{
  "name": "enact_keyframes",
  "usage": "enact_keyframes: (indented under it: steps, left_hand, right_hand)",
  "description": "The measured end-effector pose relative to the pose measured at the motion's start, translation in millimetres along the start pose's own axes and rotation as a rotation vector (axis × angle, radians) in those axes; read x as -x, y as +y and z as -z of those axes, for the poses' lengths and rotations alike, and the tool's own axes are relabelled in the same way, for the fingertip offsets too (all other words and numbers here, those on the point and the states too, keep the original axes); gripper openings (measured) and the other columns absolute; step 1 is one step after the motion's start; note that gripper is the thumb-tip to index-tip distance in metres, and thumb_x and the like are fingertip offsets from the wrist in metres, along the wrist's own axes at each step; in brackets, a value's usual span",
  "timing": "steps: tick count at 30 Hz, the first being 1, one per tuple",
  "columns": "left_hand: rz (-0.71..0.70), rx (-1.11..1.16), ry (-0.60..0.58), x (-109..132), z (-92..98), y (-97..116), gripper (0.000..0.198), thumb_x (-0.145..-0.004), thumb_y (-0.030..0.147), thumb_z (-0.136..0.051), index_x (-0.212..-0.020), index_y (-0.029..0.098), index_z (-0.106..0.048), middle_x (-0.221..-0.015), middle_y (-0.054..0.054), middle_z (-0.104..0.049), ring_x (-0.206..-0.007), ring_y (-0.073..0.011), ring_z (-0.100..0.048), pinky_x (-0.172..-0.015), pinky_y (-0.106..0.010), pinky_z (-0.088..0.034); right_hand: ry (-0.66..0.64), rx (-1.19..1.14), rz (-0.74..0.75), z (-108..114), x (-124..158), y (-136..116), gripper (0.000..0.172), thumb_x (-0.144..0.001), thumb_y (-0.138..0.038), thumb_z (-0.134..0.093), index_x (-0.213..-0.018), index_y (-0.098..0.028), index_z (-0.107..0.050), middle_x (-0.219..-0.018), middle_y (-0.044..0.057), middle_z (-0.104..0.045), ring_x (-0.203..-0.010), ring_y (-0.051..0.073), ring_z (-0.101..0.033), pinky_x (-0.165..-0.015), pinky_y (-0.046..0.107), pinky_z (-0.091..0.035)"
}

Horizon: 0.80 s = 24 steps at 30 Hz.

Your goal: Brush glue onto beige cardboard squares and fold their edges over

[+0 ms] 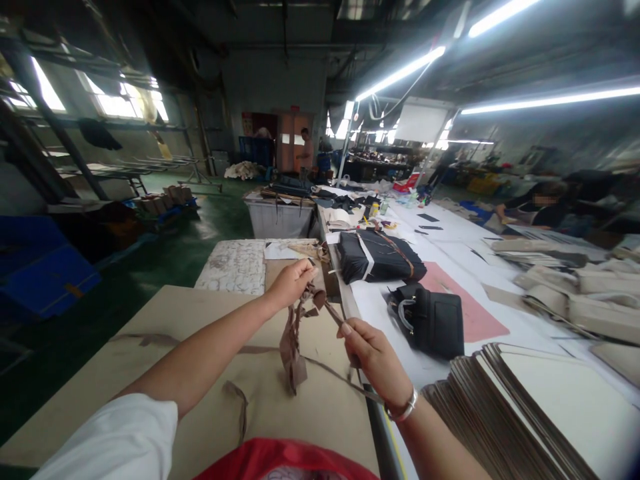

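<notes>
Both hands are up over the tan worktop (pixel 165 333). The left hand (pixel 293 281) sits at about 11 o'clock from the centre of the view, its fingers (pixel 306 268) pressed together and pinching the top end of a bunch of brown strips (pixel 294 347). The bunch hangs below that hand, knotted near the top, with loose tails trailing onto the worktop.

The right hand (pixel 374 357), at 4 o'clock from the left one, has a silver bracelet (pixel 403 408) on the wrist. Its fingers (pixel 346 329) pinch one strip, and that strip runs taut up to the knot between the two hands.

To the right, at 2 o'clock from the right hand, a black bag (pixel 433 320) lies on the white worktop (pixel 450 233), touching a pink sheet (pixel 473 317). Beyond it, at 12 o'clock, sits a black bundle (pixel 377 257) tied with bands. A fanned stack of card sheets (pixel 525 407) lies at 4 o'clock, just beside the right forearm. Red cloth (pixel 280 460) shows at 6 o'clock, at the bottom edge. At 2 o'clock, far off, another person (pixel 540 203) leans over the long worktop.
</notes>
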<state>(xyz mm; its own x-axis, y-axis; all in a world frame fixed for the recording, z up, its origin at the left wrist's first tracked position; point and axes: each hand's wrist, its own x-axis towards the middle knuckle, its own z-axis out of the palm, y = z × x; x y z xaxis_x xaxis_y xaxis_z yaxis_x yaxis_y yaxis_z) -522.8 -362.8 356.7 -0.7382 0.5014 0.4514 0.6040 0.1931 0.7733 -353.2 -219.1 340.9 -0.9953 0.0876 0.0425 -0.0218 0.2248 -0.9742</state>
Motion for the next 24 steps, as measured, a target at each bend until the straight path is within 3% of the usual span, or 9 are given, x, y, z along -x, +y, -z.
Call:
enact_keyframes:
  steps: [4,6,9,11,13,16,19,21,24]
  left_hand:
    - [0.014,0.015,-0.006,5.3,-9.8,1.8,0.026,-0.083,0.038,-0.045,-0.067,0.017,-0.044,-0.059,0.005,-0.042,-0.059,-0.0102,-0.041,-0.058,-0.021,-0.031]
    - [0.039,0.013,-0.007,8.1,-12.7,2.6,0.026,-0.083,0.038,-0.044,-0.067,0.018,-0.044,-0.059,0.005,-0.042,-0.059,-0.0102,-0.04,-0.058,-0.021,-0.031]
    - [0.071,0.005,0.039,11.3,-14.5,5.5,0.026,-0.084,0.038,-0.043,-0.067,0.018,-0.042,-0.058,0.005,-0.041,-0.059,-0.0108,-0.04,-0.058,-0.022,-0.03]
    - [0.066,-0.004,0.066,12.0,-15.7,9.8,0.026,-0.084,0.037,-0.044,-0.067,0.019,-0.042,-0.058,0.005,-0.041,-0.059,-0.0113,-0.04,-0.058,-0.023,-0.03]
    - [0.048,-0.001,0.064,11.7,-17.4,15.3,0.026,-0.084,0.037,-0.044,-0.066,0.018,-0.042,-0.059,0.005,-0.041,-0.06,-0.0112,-0.04,-0.058,-0.023,-0.03]
    - [0.031,0.054,0.035,10.9,-20.6,22.0,0.026,-0.085,0.038,-0.044,-0.067,0.018,-0.042,-0.06,0.005,-0.041,-0.06,-0.0107,-0.04,-0.059,-0.022,-0.031]
    - [0.041,0.13,-0.018,11.7,-24.3,24.5,0.026,-0.085,0.038,-0.044,-0.068,0.018,-0.043,-0.06,0.005,-0.04,-0.058,-0.0099,-0.039,-0.058,-0.021,-0.032]
    - [0.04,0.152,-0.045,12.3,-27.3,23.6,0.026,-0.085,0.038,-0.044,-0.067,0.018,-0.044,-0.058,0.005,-0.04,-0.056,-0.0095,-0.039,-0.057,-0.021,-0.032]
    - [0.021,0.142,-0.078,8.6,-28.0,14.8,0.025,-0.083,0.037,-0.047,-0.066,0.018,-0.045,-0.057,0.005,-0.043,-0.056,-0.0095,-0.041,-0.057,-0.021,-0.033]
  right_hand:
    - [0.002,0.111,0.017,9.9,12.1,6.1,0.035,-0.087,-0.049,-0.04,-0.077,-0.019,-0.053,-0.051,-0.006,-0.035,-0.044,0.008,-0.034,-0.041,0.02,-0.029]
    - [0.01,0.274,0.095,18.6,12.5,10.3,0.033,-0.089,-0.046,-0.038,-0.08,-0.019,-0.054,-0.055,-0.004,-0.042,-0.047,0.01,-0.041,-0.045,0.022,-0.035]
    - [0.221,0.642,0.334,28.8,7.9,15.0,0.029,-0.087,-0.042,-0.044,-0.1,-0.019,-0.054,-0.087,0.007,-0.057,-0.071,0.017,-0.055,-0.062,0.031,-0.045]
    - [0.383,0.828,0.475,28.7,2.9,14.6,0.04,-0.083,-0.044,-0.051,-0.112,-0.017,-0.049,-0.106,0.014,-0.054,-0.089,0.023,-0.055,-0.074,0.038,-0.045]
    - [0.427,0.92,0.534,22.5,-3.1,11.3,0.044,-0.08,-0.048,-0.054,-0.108,-0.015,-0.049,-0.101,0.014,-0.055,-0.09,0.024,-0.054,-0.075,0.037,-0.044]
    - [0.371,0.976,0.495,8.3,-13.5,3.9,0.042,-0.079,-0.056,-0.052,-0.091,-0.015,-0.05,-0.079,0.007,-0.056,-0.07,0.018,-0.053,-0.06,0.028,-0.039]
    - [0.284,1.003,0.452,-2.5,-21.4,-1.7,0.034,-0.088,-0.049,-0.042,-0.075,-0.018,-0.049,-0.063,0.002,-0.052,-0.056,0.014,-0.049,-0.052,0.024,-0.029]
    - [0.217,0.92,0.452,-7.3,-22.0,-3.0,0.035,-0.092,-0.041,-0.034,-0.068,-0.019,-0.046,-0.056,0.0,-0.049,-0.052,0.012,-0.046,-0.052,0.024,-0.026]
    - [0.17,0.608,0.373,-16.1,-12.2,1.2,0.039,-0.094,-0.04,-0.029,-0.062,-0.019,-0.04,-0.053,-0.002,-0.044,-0.049,0.01,-0.041,-0.051,0.022,-0.027]
